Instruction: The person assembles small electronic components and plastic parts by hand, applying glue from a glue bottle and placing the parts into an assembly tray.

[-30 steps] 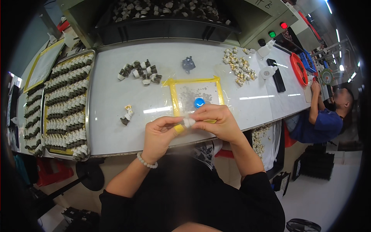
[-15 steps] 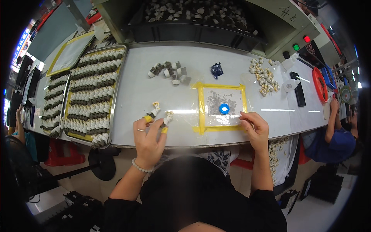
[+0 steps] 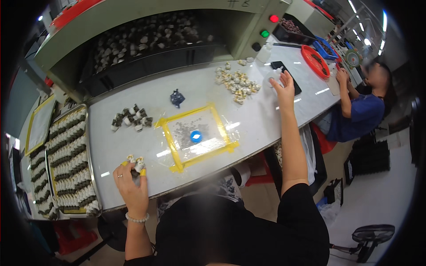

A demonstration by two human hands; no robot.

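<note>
My left hand [image 3: 132,182], with yellow covers on its fingertips, is closed on two small white figurines [image 3: 139,165] with yellow-orange tops, just above the near left of the table. My right hand [image 3: 285,91] is stretched out to the far right, thumb and fingers apart, at a white squeeze bottle [image 3: 269,81]. Whether it touches the bottle is hard to make out. Between my hands, a yellow-taped sheet [image 3: 179,160] holds grey spots and a round blue cap [image 3: 196,136] with white in it. Small grey-and-white pieces [image 3: 132,119] lie behind my left hand.
White-and-yellow pieces [image 3: 237,82] are heaped at the back. A crumpled dark blue piece [image 3: 177,98] lies behind the sheet. Metal trays [image 3: 91,168] of figurine rows stand left. A machine box [image 3: 262,13] rises behind. A co-worker [image 3: 361,108] sits right, near a red basin [image 3: 306,55].
The view has swung to the right. My right hand has moved from beside the taped sheet out to the white bottle. My left hand still holds the figurines, now closer together.
</note>
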